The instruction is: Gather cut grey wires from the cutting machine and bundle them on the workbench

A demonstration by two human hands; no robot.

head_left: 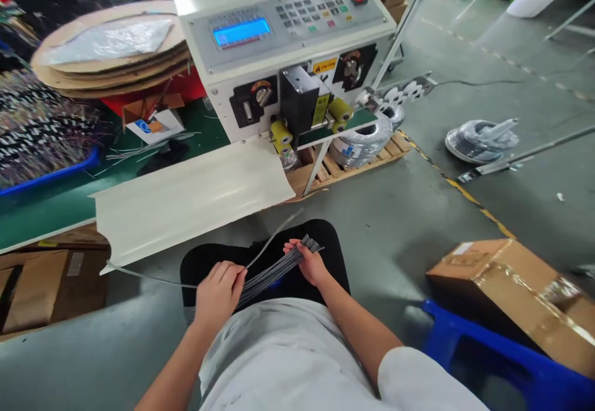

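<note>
— Holding a bundle of grey cut wires across the lap is where things stand. The left hand is closed round the near end, fingers curled right over. The right hand pinches the far tips, thumb under and fingers on top.

— So which step would you call it?

— Squaring up, I'd judge. The right fingers sit right at the wire ends, as one does when evening them. The bundle lies slanted over the black trousers, just below the white chute of the wire-cutting machine.

— What does further handling call for?

— A firm left grip so nothing slides, and light taps or pulls at the tips until they sit flush. The loose strand also wants minding. It arcs up from the left hand towards the chute, and another thin length trails off to the left.

— Is that strand in the grip or not?

— Hard to say. It seems to enter the left fist, but the knuckles cover the spot.

— What else can't you make out?

— The wire count is too fine to tell, and so is whether the ends are stripped. The blue display is unreadable. The chute hides the machine's outlet, and the coils on the pallet are half behind the machine's frame.
</note>
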